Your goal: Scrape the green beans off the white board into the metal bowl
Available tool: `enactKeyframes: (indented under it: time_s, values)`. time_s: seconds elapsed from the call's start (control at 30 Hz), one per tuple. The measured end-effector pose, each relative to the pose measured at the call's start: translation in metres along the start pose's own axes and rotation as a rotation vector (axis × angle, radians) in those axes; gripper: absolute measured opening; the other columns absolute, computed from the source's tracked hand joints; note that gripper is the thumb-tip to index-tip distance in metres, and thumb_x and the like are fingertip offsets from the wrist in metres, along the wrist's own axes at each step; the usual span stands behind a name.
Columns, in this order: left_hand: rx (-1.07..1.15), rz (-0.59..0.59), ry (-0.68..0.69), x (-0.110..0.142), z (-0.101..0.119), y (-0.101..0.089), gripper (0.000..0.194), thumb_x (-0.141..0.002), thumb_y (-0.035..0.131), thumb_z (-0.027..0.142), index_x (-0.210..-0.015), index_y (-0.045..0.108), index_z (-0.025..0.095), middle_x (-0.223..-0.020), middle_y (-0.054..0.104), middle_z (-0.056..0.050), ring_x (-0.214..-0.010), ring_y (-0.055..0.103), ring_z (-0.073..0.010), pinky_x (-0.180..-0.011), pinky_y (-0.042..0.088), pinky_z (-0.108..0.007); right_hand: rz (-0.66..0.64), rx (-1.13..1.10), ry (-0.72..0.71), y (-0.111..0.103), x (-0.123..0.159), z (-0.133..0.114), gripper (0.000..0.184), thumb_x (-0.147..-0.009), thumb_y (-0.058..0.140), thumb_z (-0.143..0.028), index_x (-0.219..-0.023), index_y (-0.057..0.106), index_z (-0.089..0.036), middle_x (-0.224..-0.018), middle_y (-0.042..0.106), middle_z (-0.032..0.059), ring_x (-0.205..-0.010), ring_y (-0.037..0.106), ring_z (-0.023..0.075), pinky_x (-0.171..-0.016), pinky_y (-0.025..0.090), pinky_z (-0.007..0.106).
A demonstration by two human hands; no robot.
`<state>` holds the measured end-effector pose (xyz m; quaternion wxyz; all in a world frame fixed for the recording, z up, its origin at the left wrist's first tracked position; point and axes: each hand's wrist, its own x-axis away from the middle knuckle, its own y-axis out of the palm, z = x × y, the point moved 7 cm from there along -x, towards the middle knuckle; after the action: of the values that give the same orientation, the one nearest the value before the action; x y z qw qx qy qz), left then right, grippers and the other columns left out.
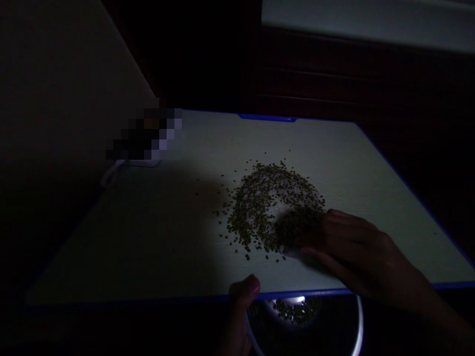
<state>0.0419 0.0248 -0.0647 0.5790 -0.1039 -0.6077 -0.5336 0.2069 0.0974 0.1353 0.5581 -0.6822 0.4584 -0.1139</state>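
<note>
While the right hand [356,242] curls low over the seeds [267,180] at centre frame, grip impossible to tell | left hand [241,311] lays its thumb on the bench [371,188] edge beside the bowl [359,326], lower centre, likely bracing it, hold hidden | seeds small, green, strewn in a rough ring round a paler middle

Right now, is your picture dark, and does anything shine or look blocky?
All in the head view: dim, near-black in places; soft shadow on the board left of the grains; bright glint inside the bowl; blocky squares over something at the board's far left corner; right hand dark.
</note>
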Motion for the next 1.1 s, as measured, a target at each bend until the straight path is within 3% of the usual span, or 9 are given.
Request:
enactKeyframes:
  time_s: [0.17, 0.4, 0.73, 1.0, 1.1]
  values:
    - [0.056, -0.021, 0.049, 0.002, 0.005, 0.006, 0.038, -0.059, 0.086, 0.044, -0.088, 0.078, 0.022, -0.102, 0.078, -0.006, -0.126, 0.056, -0.0362, -0.114, 0.032, -0.042, -0.032, -0.004, -0.017, 0.004, -0.001, 0.0, 0.013, -0.1, 0.054, -0.02, -0.103, 0.066, -0.016, -0.09, 0.072, 0.0054, -0.081, 0.065, 0.0171, -0.076, 0.049, 0.034]
    - [0.073, -0.06, 0.029, 0.006, 0.004, 0.014, 0.035, -0.069, 0.079, 0.044, -0.092, 0.076, 0.017, -0.103, 0.078, -0.008, -0.124, 0.059, -0.0355, -0.117, 0.027, -0.047, -0.039, 0.007, -0.079, 0.004, -0.002, -0.007, 0.025, -0.103, 0.047, -0.023, -0.099, 0.07, -0.016, -0.085, 0.073, 0.0067, -0.078, 0.065, 0.0168, -0.073, 0.049, 0.032]
    - [0.008, -0.048, 0.101, 0.004, 0.009, 0.004, 0.031, -0.08, 0.071, 0.039, -0.101, 0.077, 0.017, -0.107, 0.077, -0.01, -0.123, 0.06, -0.0346, -0.112, 0.035, -0.047, -0.069, -0.066, -0.14, 0.005, -0.004, -0.013, 0.02, -0.102, 0.049, -0.022, -0.104, 0.068, -0.015, -0.087, 0.074, 0.0067, -0.082, 0.065, 0.0171, -0.076, 0.048, 0.033]
    - [-0.002, -0.089, 0.044, 0.007, 0.008, 0.016, 0.028, -0.064, 0.085, 0.041, -0.08, 0.078, 0.019, -0.083, 0.079, -0.006, -0.109, 0.068, -0.035, -0.105, 0.043, -0.046, -0.126, -0.094, -0.166, 0.008, -0.002, -0.015, 0.023, -0.103, 0.047, -0.021, -0.108, 0.068, -0.017, -0.086, 0.072, 0.0064, -0.083, 0.065, 0.0175, -0.079, 0.05, 0.034]
    - [-0.022, -0.032, 0.052, 0.01, 0.01, 0.018, 0.032, -0.056, 0.088, 0.044, -0.075, 0.078, 0.02, -0.073, 0.076, -0.004, -0.103, 0.069, -0.0343, -0.104, 0.044, -0.044, -0.137, -0.094, -0.168, 0.01, 0.0, -0.014, 0.02, -0.101, 0.05, -0.021, -0.107, 0.068, -0.017, -0.086, 0.071, 0.0064, -0.084, 0.065, 0.0182, -0.079, 0.05, 0.035]
